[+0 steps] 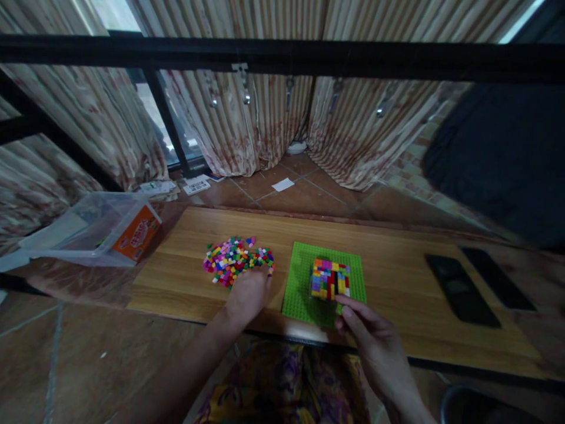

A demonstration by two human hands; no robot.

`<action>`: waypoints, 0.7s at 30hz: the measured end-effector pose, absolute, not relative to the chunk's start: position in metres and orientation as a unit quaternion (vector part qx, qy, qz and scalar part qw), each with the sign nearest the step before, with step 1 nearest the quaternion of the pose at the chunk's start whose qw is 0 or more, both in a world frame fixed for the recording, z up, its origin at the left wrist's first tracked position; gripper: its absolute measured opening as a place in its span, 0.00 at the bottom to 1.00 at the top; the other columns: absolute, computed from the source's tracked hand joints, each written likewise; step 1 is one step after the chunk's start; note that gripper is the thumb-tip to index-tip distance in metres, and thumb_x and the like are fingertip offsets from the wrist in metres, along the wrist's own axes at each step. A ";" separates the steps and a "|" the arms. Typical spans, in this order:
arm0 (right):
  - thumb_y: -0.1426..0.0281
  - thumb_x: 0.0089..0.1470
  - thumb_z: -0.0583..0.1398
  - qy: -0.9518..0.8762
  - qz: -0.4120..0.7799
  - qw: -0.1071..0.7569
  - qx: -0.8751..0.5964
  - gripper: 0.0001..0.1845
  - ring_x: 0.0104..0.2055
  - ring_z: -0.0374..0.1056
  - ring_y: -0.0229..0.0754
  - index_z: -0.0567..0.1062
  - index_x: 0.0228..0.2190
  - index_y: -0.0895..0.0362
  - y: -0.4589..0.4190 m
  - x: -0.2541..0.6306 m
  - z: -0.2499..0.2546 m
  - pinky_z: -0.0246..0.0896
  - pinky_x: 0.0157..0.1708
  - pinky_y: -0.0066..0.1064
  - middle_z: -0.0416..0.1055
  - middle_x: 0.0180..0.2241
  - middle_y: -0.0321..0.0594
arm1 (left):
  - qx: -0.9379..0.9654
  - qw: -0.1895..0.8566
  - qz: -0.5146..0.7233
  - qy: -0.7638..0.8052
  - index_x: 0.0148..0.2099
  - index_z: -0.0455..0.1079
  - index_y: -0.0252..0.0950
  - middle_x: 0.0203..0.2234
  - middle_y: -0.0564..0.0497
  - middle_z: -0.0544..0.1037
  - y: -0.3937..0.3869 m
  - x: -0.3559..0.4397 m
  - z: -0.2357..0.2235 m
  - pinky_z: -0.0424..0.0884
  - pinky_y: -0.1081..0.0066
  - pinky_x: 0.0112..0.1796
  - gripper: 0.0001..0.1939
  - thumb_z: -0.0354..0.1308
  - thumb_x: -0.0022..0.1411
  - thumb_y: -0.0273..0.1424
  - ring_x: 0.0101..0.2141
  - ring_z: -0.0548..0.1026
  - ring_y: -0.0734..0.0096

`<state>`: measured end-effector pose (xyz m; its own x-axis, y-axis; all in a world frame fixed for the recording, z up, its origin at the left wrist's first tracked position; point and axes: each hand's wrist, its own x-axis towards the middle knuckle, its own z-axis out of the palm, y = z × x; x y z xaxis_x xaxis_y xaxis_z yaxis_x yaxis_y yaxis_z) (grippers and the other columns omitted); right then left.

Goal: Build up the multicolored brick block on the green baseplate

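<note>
A loose pile of small multicoloured toy bricks (229,256) lies on the left half of the wooden table. My left hand (251,291) reaches into its near right side, fingers curled down and mostly hidden behind the back of the hand. A green studded baseplate (298,282) lies to the right of the pile. On it stands a blocky build of colourful bricks (324,280), with a dark narrow gap near its right side. My right hand (368,330) is at the build's near right corner, thumb and forefinger drawn together; anything between them is too small to make out.
A clear plastic box (95,229) with an orange label stands left of the wooden table (185,235). Two dark flat objects, one like a phone (461,288), lie toward the right end. A black metal bar (282,56) crosses in front of striped curtains (265,118).
</note>
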<state>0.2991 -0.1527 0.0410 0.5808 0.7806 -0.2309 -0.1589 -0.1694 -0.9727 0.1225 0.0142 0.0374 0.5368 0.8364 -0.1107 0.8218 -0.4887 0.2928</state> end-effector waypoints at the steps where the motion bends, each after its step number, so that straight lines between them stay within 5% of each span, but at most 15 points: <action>1: 0.55 0.46 0.68 -0.238 0.367 0.596 -0.674 0.20 0.27 0.68 0.38 0.82 0.38 0.53 -0.157 0.307 0.040 0.66 0.29 0.31 0.74 0.24 0.36 | 0.865 0.136 0.006 0.484 0.40 0.72 0.35 0.35 0.42 0.80 0.017 0.125 0.038 0.70 0.66 0.38 0.11 0.48 0.65 0.28 0.37 0.78 0.60; 9: 0.55 0.46 0.66 -0.268 0.210 0.587 -0.734 0.18 0.35 0.73 0.45 0.79 0.34 0.55 -0.141 0.343 0.023 0.68 0.38 0.37 0.78 0.33 0.42 | 0.871 0.067 -0.016 0.486 0.43 0.71 0.36 0.36 0.43 0.80 0.019 0.131 0.048 0.70 0.65 0.36 0.08 0.54 0.62 0.30 0.37 0.79 0.57; 21: 0.58 0.46 0.67 -0.323 0.147 0.627 -0.693 0.12 0.42 0.69 0.43 0.82 0.30 0.52 -0.110 0.355 -0.002 0.64 0.43 0.37 0.73 0.37 0.40 | 0.901 0.204 0.193 0.331 0.48 0.72 0.40 0.42 0.49 0.74 -0.011 0.195 0.056 0.69 0.64 0.47 0.11 0.54 0.63 0.30 0.43 0.73 0.64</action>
<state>0.3552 -0.1104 -0.0025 0.7475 0.6330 0.2014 0.2634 -0.0041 -0.9647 0.1954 -0.0112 0.0555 0.7063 0.6750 0.2135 0.5171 -0.6979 0.4955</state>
